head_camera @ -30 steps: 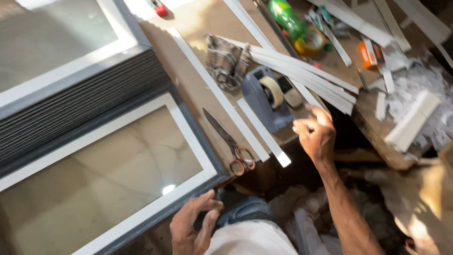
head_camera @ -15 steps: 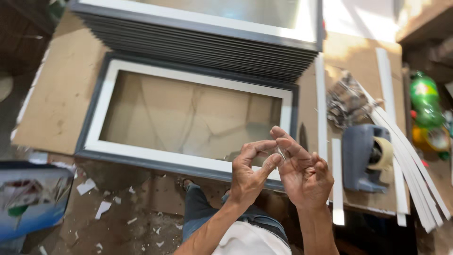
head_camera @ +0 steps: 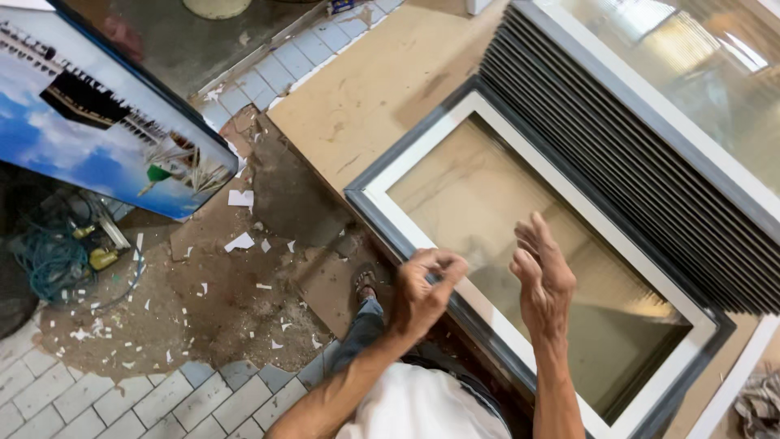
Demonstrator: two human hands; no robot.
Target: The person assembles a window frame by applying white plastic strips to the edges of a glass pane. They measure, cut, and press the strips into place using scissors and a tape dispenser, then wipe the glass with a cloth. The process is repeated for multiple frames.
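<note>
Hands have parted since half a second ago: left hand [head_camera: 422, 289] loosely curled, fingertips pinched, contents unclear; right hand [head_camera: 543, 272] open flat, empty, above the grey-and-white picture frame [head_camera: 390, 219] at the desk's [head_camera: 366, 97] near edge.

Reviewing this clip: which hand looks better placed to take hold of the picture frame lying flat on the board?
Probably the right hand. It hovers open, fingers spread, directly over the frame's glass, empty. The left hand is curled with fingertips pinched, at the frame's near edge, so it would need to open first.
</note>
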